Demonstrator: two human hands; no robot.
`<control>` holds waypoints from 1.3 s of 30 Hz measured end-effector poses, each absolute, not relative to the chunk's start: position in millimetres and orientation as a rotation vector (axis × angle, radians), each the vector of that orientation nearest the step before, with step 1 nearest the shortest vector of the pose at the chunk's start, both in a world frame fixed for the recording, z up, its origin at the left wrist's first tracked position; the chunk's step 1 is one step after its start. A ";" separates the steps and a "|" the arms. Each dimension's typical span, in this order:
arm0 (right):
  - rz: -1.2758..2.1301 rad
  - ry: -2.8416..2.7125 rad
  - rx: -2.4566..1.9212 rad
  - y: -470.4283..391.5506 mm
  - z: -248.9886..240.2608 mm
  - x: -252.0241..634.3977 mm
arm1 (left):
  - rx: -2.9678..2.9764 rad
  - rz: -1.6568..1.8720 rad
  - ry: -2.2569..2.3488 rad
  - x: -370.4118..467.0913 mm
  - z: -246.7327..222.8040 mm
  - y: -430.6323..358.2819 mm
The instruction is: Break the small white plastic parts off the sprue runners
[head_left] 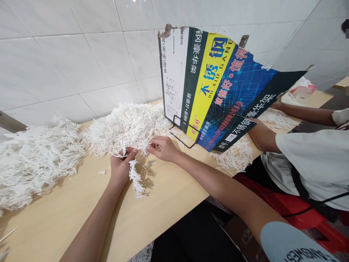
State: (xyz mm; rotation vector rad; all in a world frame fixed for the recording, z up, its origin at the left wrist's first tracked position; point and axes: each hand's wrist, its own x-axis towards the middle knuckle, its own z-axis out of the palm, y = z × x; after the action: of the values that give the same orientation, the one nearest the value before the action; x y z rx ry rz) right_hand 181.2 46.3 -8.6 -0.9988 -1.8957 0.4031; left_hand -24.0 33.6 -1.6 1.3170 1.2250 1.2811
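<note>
My left hand (pixel 120 168) is closed around white, feathery pieces that look like thin plastic sprigs. One such white sprig (pixel 136 179) hangs down from its fingers over the table. Close by on the right, my right hand (pixel 165 148) has thumb and fingers pinched together at the edge of the heap; what sits between the tips is too small to make out. Directly behind both hands rises a large heap of white sprigs (pixel 131 123), and a few loose bits lie on the wooden tabletop (pixel 109 193) around them.
Another white heap (pixel 35 160) spreads along the left. A printed cardboard sheet (pixel 209 87) stands upright in a black wire stand (pixel 185 145), right of my hands. Beyond it a co-worker's arm (pixel 263 134) reaches behind the card, near more white pieces (pixel 236 156). White tiled wall (pixel 81 54) backs the table.
</note>
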 end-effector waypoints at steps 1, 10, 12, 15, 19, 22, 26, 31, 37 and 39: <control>0.408 -1.890 -0.998 46.8 -8.7 181.6 | 1.317 1.287 1.217 -24.0 -1.2 33.4; 0.315 -1.820 -0.959 49.0 -9.5 180.2 | 1.345 1.140 1.107 -26.8 -2.4 37.0; 0.285 -1.744 -0.939 48.4 -10.2 179.0 | 1.419 1.112 1.123 -26.7 -3.9 37.8; 0.297 -1.617 -0.913 46.9 -9.4 178.8 | 1.490 1.050 1.139 -24.5 -4.4 37.4; 0.364 -1.510 -0.948 43.6 -7.4 178.1 | 1.512 0.989 1.093 -18.8 -2.1 35.6; 0.436 -1.466 -0.955 43.5 -9.3 176.9 | 1.544 0.979 1.053 -15.6 -0.5 34.6; 0.526 -1.270 -0.922 56.4 -15.5 188.2 | 1.561 0.969 1.028 -21.1 -1.2 35.3; 0.494 -1.008 -1.024 75.6 -16.4 215.2 | 1.337 1.157 1.085 -38.2 -3.7 40.7; 0.335 -1.581 -1.207 68.4 -10.8 202.0 | 1.267 1.225 1.078 -35.6 -2.8 41.5; 0.257 -1.680 -1.220 64.1 -8.5 196.7 | 1.273 1.230 1.079 -33.2 -2.1 39.8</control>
State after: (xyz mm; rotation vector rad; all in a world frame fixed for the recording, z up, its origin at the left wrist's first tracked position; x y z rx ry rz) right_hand 196.7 64.1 -8.5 -1.2204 -1.6802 0.2568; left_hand -33.2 39.8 -2.1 1.2727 1.0787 1.2302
